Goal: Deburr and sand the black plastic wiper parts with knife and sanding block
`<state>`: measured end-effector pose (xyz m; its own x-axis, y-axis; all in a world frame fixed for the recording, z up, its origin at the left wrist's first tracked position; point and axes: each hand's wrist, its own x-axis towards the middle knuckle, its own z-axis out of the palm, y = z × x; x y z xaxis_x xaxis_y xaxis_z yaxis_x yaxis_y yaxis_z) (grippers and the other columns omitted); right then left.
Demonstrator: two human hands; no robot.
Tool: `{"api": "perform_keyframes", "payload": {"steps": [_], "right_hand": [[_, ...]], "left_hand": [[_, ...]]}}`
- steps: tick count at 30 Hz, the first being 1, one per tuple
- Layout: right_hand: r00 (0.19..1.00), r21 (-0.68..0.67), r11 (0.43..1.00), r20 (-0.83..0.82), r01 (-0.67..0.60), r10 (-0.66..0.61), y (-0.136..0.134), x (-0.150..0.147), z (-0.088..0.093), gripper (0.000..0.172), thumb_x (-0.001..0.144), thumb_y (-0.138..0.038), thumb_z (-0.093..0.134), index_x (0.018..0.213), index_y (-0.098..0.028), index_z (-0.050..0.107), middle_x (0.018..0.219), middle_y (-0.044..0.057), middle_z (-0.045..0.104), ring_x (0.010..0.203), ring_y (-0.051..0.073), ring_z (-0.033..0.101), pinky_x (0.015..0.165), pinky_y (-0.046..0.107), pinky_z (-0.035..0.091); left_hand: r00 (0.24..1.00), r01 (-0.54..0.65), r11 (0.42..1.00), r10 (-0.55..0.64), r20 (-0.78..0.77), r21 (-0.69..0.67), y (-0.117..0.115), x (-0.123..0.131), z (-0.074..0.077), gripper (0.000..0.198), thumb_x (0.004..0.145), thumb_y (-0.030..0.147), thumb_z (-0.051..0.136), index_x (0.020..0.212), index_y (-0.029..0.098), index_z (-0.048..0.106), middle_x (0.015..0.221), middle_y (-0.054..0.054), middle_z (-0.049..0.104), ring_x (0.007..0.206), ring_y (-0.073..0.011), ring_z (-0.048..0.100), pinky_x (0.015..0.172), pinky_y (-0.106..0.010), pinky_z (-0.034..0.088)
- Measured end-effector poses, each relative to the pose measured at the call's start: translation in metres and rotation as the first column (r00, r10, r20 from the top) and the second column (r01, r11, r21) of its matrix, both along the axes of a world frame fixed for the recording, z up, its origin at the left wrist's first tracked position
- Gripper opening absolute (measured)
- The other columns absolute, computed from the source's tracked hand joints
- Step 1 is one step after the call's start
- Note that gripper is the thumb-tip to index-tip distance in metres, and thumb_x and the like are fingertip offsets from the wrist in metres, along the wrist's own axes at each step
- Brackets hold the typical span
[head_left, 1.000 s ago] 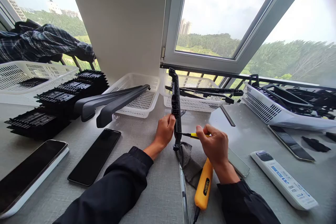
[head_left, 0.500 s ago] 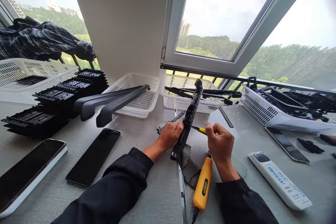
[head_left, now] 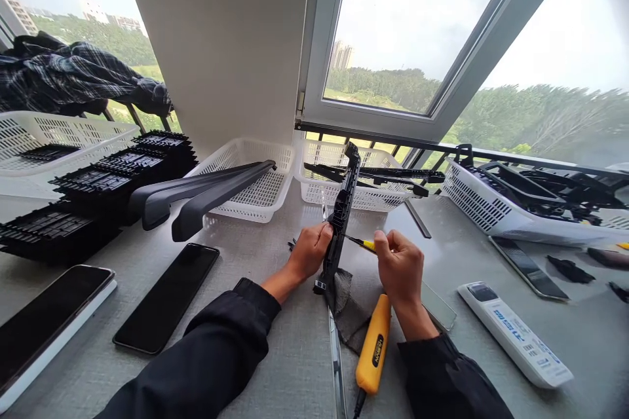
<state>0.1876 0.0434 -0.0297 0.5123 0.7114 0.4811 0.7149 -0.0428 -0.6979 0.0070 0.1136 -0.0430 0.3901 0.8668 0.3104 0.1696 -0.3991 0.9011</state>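
Observation:
My left hand [head_left: 308, 250] is closed around a long black plastic part [head_left: 341, 209], which stands nearly upright with its lower end on a grey cloth [head_left: 350, 304] on the table. My right hand [head_left: 399, 263] pinches a small yellow-handled tool [head_left: 366, 245]. The tool's dark tip touches the side of the black part. A yellow electric tool [head_left: 372, 353] with a cord lies on the table just under my right wrist.
Two phones [head_left: 166, 296] lie at left by stacked black trays [head_left: 105, 177]. White baskets [head_left: 255, 200] with long black parts stand at the back by the window. A white remote [head_left: 514, 332] and a glass strip [head_left: 528, 265] lie at right.
The black part tilted to the right from upright, then came back a little toward upright. Both hands shifted slightly left with it. The tool tip stays against the part.

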Motion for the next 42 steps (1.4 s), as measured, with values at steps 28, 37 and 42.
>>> {"api": "perform_keyframes", "payload": {"steps": [28,37,42], "right_hand": [[0.998,-0.012,1.0,-0.066,-0.002,0.001,0.0033,0.0067,-0.0043,0.056,0.097,-0.064,0.05,0.061,-0.026,0.029,0.057,-0.007,0.028,0.057,0.013,0.028,0.057,0.03,0.025],[0.994,-0.001,0.999,-0.099,-0.045,0.044,0.0024,0.0073,-0.0038,0.056,0.097,-0.062,0.052,0.062,-0.026,0.026,0.059,-0.007,0.024,0.057,0.013,0.027,0.056,0.03,0.024],[0.996,-0.023,0.999,-0.082,-0.031,0.029,0.0034,0.0086,-0.0058,0.058,0.098,-0.065,0.05,0.062,-0.026,0.027,0.058,-0.007,0.025,0.057,0.013,0.028,0.056,0.029,0.024]], "left_hand": [[0.997,0.049,0.998,-0.046,-0.063,0.045,-0.0033,0.0009,0.0016,0.04,0.103,0.042,0.032,0.068,0.025,0.037,0.06,0.004,0.04,0.058,-0.0143,0.037,0.06,-0.031,0.026],[0.996,0.05,0.998,-0.047,-0.079,0.038,-0.0036,0.0009,0.0005,0.041,0.103,0.044,0.032,0.067,0.025,0.037,0.06,0.004,0.041,0.058,-0.0151,0.038,0.059,-0.031,0.027],[0.995,0.042,0.998,-0.038,-0.088,0.043,-0.0036,0.0013,0.0008,0.04,0.103,0.041,0.032,0.067,0.026,0.036,0.059,0.004,0.04,0.057,-0.0153,0.038,0.059,-0.031,0.027]]}}
